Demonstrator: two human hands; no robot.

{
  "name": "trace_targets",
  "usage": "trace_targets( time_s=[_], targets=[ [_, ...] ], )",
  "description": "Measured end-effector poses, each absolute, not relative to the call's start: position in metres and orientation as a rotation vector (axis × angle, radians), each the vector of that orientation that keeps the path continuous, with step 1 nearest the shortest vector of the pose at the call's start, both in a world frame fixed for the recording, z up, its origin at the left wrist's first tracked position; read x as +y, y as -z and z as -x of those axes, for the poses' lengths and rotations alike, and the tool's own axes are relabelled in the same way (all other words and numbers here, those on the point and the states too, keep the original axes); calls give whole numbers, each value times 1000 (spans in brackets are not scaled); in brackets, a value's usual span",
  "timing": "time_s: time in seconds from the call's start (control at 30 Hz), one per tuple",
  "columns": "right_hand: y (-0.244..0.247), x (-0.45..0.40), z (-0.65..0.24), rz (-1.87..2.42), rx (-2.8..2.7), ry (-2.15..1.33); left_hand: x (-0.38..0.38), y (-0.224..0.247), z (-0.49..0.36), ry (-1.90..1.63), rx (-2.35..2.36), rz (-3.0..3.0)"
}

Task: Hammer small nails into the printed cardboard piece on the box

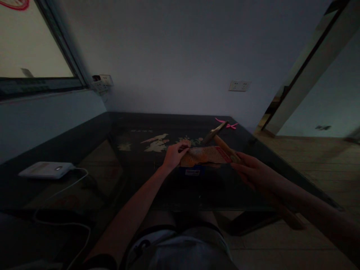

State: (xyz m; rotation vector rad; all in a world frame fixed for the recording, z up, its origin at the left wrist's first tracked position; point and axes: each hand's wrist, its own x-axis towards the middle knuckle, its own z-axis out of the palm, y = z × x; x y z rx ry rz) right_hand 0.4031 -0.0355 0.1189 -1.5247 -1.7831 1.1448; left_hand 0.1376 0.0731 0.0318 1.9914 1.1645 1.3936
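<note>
In my right hand (249,168) is a hammer (225,146), gripped by its wooden handle. Its metal head is raised over the right part of a flat, orange-brown, speckled piece (206,155) with a red right end. My left hand (177,153) is at the left end of this piece, thumb and fingers pressed together; what they pinch, if anything, is too small and dark to make out. Just below the piece's near edge a blue thing with a pale label (192,172) shows, mostly hidden under it.
The dark glossy table (135,198) carries a bird and flower picture (156,144). A pink ribbon-like thing (231,126) lies at the back right. On the left, a white power bank (46,170) has a white cable (74,182) trailing over the near edge. A wall with sockets (239,86) stands behind.
</note>
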Motion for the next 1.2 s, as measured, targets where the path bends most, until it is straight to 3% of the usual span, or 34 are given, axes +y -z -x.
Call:
trace_targets(
  time_s=[1.2],
  targets=[
    [-147, -10, -359, 1440, -2160, -983, 79, -25, -137, -1418, 1217, -1985]
  ],
)
